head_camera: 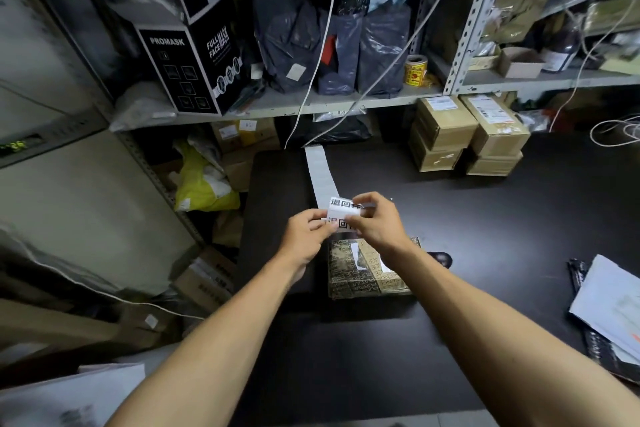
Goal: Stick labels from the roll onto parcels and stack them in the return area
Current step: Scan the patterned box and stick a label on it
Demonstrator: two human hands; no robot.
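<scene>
A white label strip runs from under the shelf across the black table to my hands. Its near end carries printed labels with black characters. My left hand pinches the lower label at its left edge. My right hand pinches the strip's right side from above, fingers curled over the print. Just below my hands lies a parcel wrapped in gold-and-black printed plastic, flat on the table, partly hidden by my right wrist.
Brown cardboard boxes are stacked at the back right of the table. White and black mailers lie at the right edge. Metal shelves behind hold dark bags, a mask box and a yellow sticker roll. Cartons and bags crowd the floor on the left.
</scene>
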